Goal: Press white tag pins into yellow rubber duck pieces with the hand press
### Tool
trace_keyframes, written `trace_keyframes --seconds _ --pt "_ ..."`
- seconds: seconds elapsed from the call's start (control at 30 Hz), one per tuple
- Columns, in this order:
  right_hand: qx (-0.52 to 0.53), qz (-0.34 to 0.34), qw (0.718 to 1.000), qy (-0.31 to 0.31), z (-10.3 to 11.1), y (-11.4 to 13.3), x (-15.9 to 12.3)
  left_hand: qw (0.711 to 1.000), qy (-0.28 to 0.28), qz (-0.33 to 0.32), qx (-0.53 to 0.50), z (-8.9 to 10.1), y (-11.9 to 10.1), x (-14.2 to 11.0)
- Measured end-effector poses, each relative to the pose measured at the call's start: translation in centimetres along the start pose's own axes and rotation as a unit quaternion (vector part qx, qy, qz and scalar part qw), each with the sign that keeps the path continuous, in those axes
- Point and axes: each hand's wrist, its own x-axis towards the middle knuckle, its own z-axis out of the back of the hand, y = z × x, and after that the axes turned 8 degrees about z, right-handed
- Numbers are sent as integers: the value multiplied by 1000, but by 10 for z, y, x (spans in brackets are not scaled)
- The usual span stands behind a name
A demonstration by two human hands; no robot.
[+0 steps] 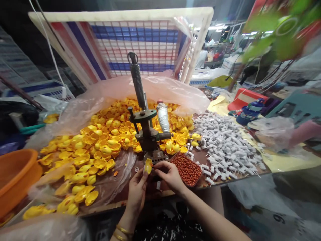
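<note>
My left hand [136,189] is closed around a small yellow plastic shell [148,166], held upright just in front of a hand press [147,129]. The fingertips of my right hand [172,175] are pinched together at the shell's right side; whatever they grip is too small to make out. Below, between the hands, one white plastic piece [158,185] lies on the brown tabletop. Close to my right hand stands a clear tray [200,179] full of small reddish-brown beads [185,167].
Yellow shells [100,140] are heaped behind and left of the press, on plastic sheeting [130,88]. White pieces with metal pins [225,144] cover the right side. An orange basin [18,177] stands at far left, a white crate [140,43] behind. A blurred green fan [283,30] hangs upper right.
</note>
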Motion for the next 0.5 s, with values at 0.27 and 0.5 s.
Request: trace_keyframes --seconds 0.27,0.5 --pt "90 -97 991 0 -3 2 0 999 34 16 -16 6 1 1" --pt "-65 -29 997 19 5 -12 15 994 28 -30 98 19 6 15"
